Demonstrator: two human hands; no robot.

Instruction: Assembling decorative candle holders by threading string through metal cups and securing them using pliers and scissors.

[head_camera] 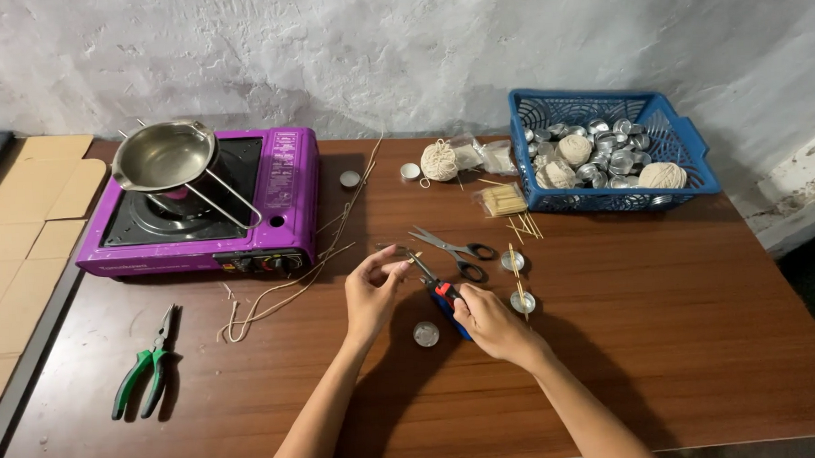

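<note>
My right hand (489, 322) is clenched round the red and blue handles of small pliers (440, 292), nose pointing up and left toward my left hand (372, 295). Left fingers pinch a short bit of wick (392, 249) just beside the plier tip; can't tell if tip and wick touch. Both hands sit mid-table (687, 336).

Containers: one small round metal cup (426, 333) lies between my wrists, what's inside it unclear. Two more cups (522, 301) right of my right hand, each with a thin stick (517, 270) laid across the top. Blue basket (683, 134) at far right holds many empty metal cups plus three balls of twine. Fourth twine ball (439, 160) sits outside it, on the table to its left, near clear bags. Bundle of sticks (502, 199) in front of the basket, a few loose ones beside.

Scissors (454, 250) lie closed just above my hands. Purple stove (205, 206) at left carries a steel pot (164, 157), looks empty. Two single cups lie right of the stove. Long wick strands (282, 294) trail from the stove toward me. Green pliers (148, 364) lie well apart, near left.
</note>
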